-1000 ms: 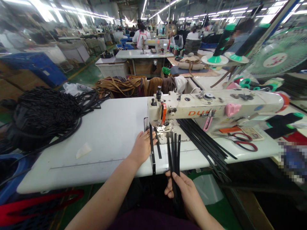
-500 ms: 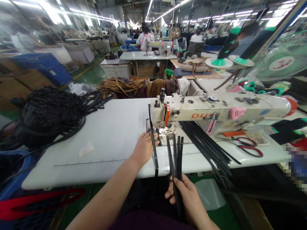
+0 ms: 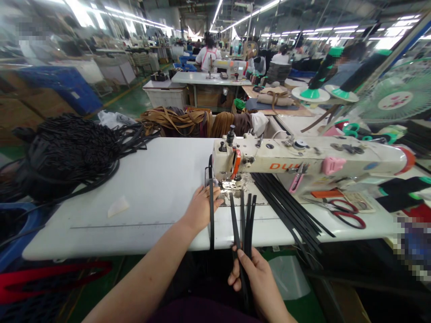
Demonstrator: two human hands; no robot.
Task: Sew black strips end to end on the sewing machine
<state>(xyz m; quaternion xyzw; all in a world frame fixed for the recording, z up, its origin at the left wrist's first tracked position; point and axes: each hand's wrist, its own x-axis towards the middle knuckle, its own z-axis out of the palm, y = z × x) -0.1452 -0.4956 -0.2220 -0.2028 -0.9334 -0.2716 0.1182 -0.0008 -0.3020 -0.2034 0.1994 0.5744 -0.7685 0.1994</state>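
Black straps are in hand at a white bench (image 3: pixel 151 179) carrying a cream sewing machine (image 3: pixel 303 157). One single strap (image 3: pixel 211 211) runs with its long axis from the machine's needle end toward the person, nearly straight across the bench; its far end rises in a small loop beside the machine head and its near end hangs over the bench's front edge. The left hand (image 3: pixel 201 207) lies palm down on the bench just beside this strap, fingers stretched toward the needle area and touching the strap's left side. The hand is flat and pressing, not closed around anything. The left forearm comes up from the lower left at a slant.

A bundle of straps (image 3: pixel 245 224), three or four together, lies fanned on the bench to the right of the single strap, far ends pointing at the machine foot and near ends converging off the front edge. The right hand (image 3: pixel 251 276) sits below bench level, fingers and thumb closed around the gathered near ends, wrist bent slightly upward. The two hands are apart, with the single strap between them.

Further right, a loose stack of black strips (image 3: pixel 289 208) lies diagonally under the machine arm. Red-handled scissors (image 3: pixel 346 213) rest on the bench near the machine base. A heap of black cord (image 3: pixel 63 152) occupies the bench's left end.
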